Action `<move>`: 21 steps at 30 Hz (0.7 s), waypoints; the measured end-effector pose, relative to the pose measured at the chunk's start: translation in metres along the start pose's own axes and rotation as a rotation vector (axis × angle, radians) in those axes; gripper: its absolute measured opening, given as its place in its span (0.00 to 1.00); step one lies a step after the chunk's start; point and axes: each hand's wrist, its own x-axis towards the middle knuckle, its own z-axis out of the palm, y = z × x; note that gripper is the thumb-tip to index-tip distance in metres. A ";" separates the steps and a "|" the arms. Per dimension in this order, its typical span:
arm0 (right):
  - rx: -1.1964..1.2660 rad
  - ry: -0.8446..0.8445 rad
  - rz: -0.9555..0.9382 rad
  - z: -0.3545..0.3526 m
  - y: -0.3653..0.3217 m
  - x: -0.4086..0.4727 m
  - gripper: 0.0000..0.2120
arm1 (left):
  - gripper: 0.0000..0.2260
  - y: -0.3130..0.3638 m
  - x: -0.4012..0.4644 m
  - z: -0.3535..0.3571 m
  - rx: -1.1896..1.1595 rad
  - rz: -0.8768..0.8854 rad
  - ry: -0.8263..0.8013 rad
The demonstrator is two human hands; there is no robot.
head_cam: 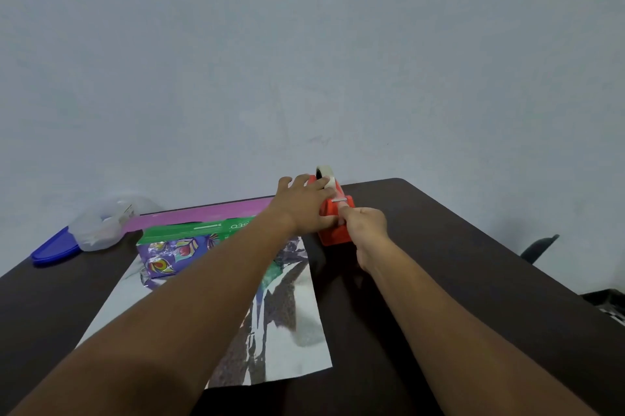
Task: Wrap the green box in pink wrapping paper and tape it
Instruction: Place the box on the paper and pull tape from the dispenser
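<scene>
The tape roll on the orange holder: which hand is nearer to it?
Left. The left hand lies over the tape roll, fingers touching it; the right hand, fingers curled, is at the near end of the orange holder, short of the roll.

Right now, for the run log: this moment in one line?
left hand presses orange tape dispenser | right hand pinches tape | green box partly wrapped

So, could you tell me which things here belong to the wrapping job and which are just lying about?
In use: green box, foil-backed wrapping sheet, orange tape dispenser under the left hand, tape pinched by the right hand.
Lying about: clear container, blue lid.
</scene>
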 end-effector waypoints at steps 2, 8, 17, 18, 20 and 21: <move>-0.005 0.010 -0.030 -0.001 0.003 -0.001 0.17 | 0.38 -0.001 0.001 0.001 -0.002 0.012 -0.004; -0.089 0.079 -0.113 -0.002 0.015 0.003 0.16 | 0.43 -0.001 -0.001 0.002 0.031 0.006 0.019; -0.469 0.173 -0.717 0.007 -0.009 -0.034 0.10 | 0.40 -0.041 -0.029 -0.013 -0.064 -0.035 0.037; -0.403 0.147 -0.788 0.012 -0.014 -0.033 0.08 | 0.37 -0.057 -0.037 -0.016 -0.066 -0.060 0.054; -0.342 0.051 -0.866 0.026 -0.023 -0.035 0.03 | 0.32 -0.096 -0.059 -0.019 -0.065 -0.142 0.067; -0.325 -0.014 -0.864 0.035 -0.027 -0.036 0.05 | 0.30 -0.118 -0.072 -0.020 -0.065 -0.202 0.071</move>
